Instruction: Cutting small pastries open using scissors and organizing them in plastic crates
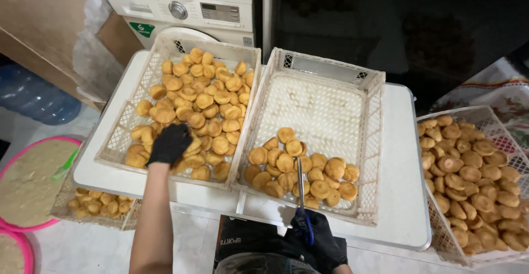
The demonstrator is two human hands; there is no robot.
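Black-gloved left hand (pixel 169 143) is down in the left crate (pixel 118 136), fingers curled over the golden pastries (pixel 201 108) heaped there. Right hand (pixel 318 235), gloved too, grips blue-handled scissors (pixel 301 197), blades pointing into the middle crate (pixel 330 103) over a smaller batch (pixel 300 166). Both crates sit side by side on the white tabletop (pixel 405 186).

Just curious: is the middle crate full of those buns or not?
Partly filled: buns cover only the near end of the middle crate; the rest is bare.
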